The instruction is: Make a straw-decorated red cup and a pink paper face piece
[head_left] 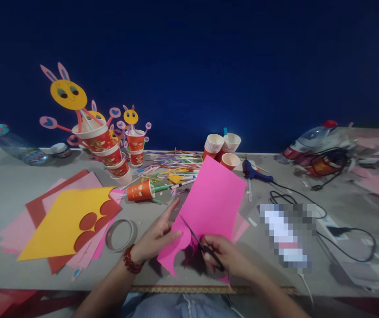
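Black-handled scissors (209, 252) are in my right hand (224, 256), its fingers wrapped round the handles. Their blades are apart at the curved cut edge of a bright pink sheet (212, 198). My left hand (159, 232), with a red bead bracelet on its wrist, grips the sheet's lower left part, thumb on top and index finger stretched out; the other fingers are partly hidden. Rounded cut-outs show along the sheet's lower edge, and a pink point hangs below the scissors.
Yellow (57, 221), red and pink sheets lie left, beside a tape roll (119, 235). Decorated cups (96, 141), coloured sticks and stacked cups (213, 145) stand or lie behind. A blue glue gun (255, 171), cables, a bottle (305, 143) and a pixelated object (285, 236) are right.
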A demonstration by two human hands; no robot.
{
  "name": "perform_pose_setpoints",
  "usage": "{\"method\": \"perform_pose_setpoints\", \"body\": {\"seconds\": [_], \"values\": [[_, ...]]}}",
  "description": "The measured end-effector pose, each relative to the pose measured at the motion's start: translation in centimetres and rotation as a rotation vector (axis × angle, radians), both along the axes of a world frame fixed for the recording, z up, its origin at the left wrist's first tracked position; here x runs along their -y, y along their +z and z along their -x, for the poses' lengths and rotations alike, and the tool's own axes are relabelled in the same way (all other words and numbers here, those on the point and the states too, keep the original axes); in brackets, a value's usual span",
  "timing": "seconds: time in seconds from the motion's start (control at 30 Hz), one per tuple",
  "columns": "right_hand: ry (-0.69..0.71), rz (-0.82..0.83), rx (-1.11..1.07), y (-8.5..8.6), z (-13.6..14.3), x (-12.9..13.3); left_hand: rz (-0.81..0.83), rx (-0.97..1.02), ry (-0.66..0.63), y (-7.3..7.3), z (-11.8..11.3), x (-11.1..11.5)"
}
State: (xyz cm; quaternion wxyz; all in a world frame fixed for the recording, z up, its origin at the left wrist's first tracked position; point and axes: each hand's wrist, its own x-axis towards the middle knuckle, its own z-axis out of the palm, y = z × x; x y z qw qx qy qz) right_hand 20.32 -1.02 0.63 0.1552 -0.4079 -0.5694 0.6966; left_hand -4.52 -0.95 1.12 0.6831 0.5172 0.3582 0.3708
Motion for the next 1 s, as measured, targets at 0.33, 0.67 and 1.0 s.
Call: {"method": "perform_pose_setpoints", "body": {"seconds": [0.33,0.67,1.0], "values": [[-0.046,-0.027,-0.023,-0.5,0.5,0.0,0.003,-0.014,0.093,-0.5,-0.1,-0.3],[-0.175,-0.02,-0.003,-0.2,1.4,1.2,0.077,-0.053,0.143,0.0,-1.5,0.1],[-0.099,0.014,-0.106,1.1,0.5,0.7,0.159,-0.029,0.121,1.7,-1.4,0.5]]}}
